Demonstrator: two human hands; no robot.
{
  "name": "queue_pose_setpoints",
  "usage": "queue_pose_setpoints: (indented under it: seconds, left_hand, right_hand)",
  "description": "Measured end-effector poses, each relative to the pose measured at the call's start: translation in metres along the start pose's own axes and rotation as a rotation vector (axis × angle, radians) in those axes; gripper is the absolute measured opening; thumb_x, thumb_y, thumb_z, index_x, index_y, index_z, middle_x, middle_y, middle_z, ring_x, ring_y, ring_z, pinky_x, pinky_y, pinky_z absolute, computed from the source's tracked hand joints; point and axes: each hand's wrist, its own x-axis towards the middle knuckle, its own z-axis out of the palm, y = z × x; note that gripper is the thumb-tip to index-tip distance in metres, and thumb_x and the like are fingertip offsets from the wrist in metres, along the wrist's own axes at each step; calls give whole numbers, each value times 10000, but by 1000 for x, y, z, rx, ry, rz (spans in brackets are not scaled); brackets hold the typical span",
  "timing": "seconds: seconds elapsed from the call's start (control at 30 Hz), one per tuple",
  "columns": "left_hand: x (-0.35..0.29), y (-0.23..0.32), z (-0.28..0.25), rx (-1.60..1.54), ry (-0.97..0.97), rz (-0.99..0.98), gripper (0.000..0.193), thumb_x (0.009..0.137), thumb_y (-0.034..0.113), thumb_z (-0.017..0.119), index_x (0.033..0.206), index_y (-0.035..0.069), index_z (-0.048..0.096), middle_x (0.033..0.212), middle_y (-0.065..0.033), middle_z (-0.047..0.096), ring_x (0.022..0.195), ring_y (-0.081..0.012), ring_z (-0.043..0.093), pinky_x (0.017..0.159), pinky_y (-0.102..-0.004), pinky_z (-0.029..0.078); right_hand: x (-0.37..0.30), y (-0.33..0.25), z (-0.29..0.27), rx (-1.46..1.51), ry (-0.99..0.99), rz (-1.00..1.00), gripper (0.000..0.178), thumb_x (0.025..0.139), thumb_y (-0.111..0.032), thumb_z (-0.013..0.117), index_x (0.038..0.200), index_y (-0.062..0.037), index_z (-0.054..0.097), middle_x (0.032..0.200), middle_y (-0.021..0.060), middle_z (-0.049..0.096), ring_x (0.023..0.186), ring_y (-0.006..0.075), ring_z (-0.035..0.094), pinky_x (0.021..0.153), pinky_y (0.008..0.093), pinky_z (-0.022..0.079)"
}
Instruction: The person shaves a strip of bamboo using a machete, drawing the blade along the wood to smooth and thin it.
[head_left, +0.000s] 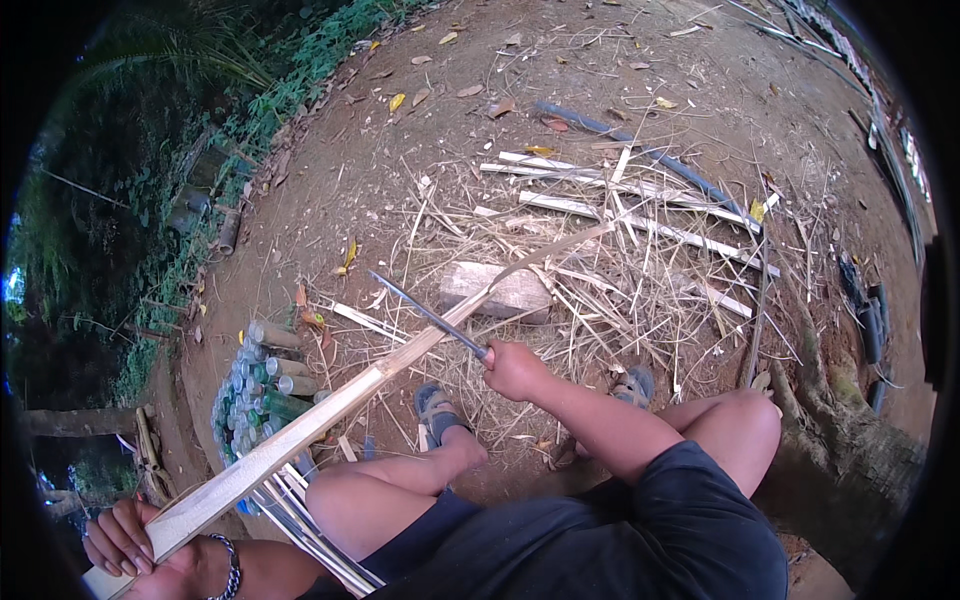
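The left hand [130, 550] sits low at the left, its fingers wrapped tight around the near end of a long bamboo strip [330, 410]. The strip runs up and to the right, over the left knee. The right hand [512, 368] is a closed fist on the handle of a knife [425, 314], and the blade lies across the strip. A pile of bottles [262, 385] lies by the left foot. A flat stone [497, 291] sits under the strip's far end, with cut bamboo pieces [620, 205] and dry straw on the dirt ground [400, 170].
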Motion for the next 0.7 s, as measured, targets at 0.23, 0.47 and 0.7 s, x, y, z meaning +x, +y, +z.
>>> queue_pose_setpoints:
  seconds: [0.23, 0.47, 0.7]
  left_hand:
    - [6, -1, -19, 13, 4, -1, 639, 849, 726, 406, 654, 118, 379, 531, 10, 375, 423, -80, 377, 438, -208, 300]
    - [3, 1, -31, 14, -31, 1, 636, 880, 716, 371, 663, 118, 370, 576, 3, 357, 440, -90, 343, 449, -214, 295]
    - [-6, -4, -38, -6, 120, 42, 568, 867, 639, 514, 740, 94, 416, 660, -12, 390, 559, -112, 389, 517, -239, 335]
  right_hand:
    - [51, 166, 6, -166, 53, 382, 324, 928, -275, 539, 1029, 20, 629, 957, 235, 662, 884, 326, 660, 807, 437, 519]
    - [56, 159, 4, 285, -98, 380, 273, 802, -238, 655, 719, 16, 601, 649, 107, 599, 559, 211, 566, 514, 378, 459]
    - [-2, 129, 65, 357, 270, 466, 320, 780, -248, 648, 962, 14, 624, 852, 228, 662, 808, 366, 660, 721, 440, 503]
